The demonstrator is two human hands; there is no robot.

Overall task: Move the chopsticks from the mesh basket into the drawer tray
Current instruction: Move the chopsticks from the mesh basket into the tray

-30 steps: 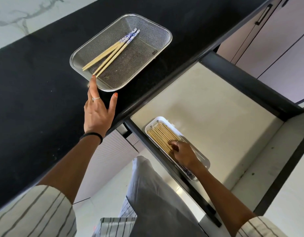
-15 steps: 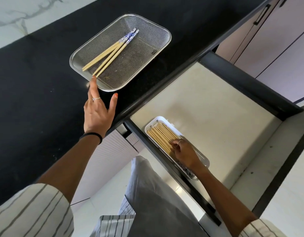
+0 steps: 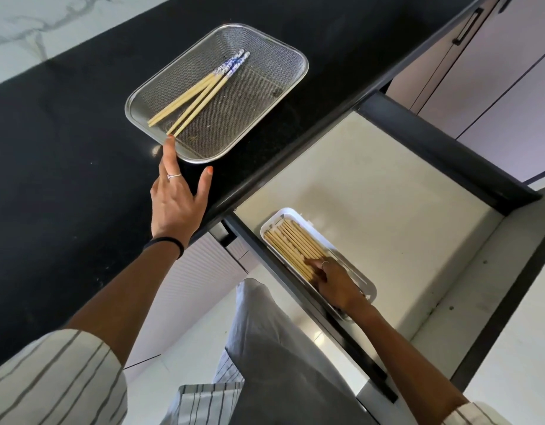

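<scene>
A steel mesh basket [image 3: 265, 53] sits on the black counter. Three bamboo chopsticks with blue-and-white tops [image 3: 200, 90] lie slanted inside it. My left hand [image 3: 176, 197] rests flat on the counter just below the basket, fingers spread, one fingertip touching the basket's near rim by the chopstick tips. In the open drawer, a white tray [image 3: 361, 279] holds several plain bamboo chopsticks [image 3: 292, 245] side by side. My right hand [image 3: 335, 283] lies over the tray's near half, fingers pressing on the chopsticks and holding none that I can see.
The drawer floor [image 3: 372, 191] is pale, with a dark frame [image 3: 443, 151] around it. Its front edge [image 3: 295, 283] runs beside the tray. Lilac cabinet doors [image 3: 495, 81] stand at the upper right. My grey trousers and striped sleeves fill the bottom.
My right hand's fingers slid slightly along the chopsticks in the tray. My left hand has stayed at the basket's rim.
</scene>
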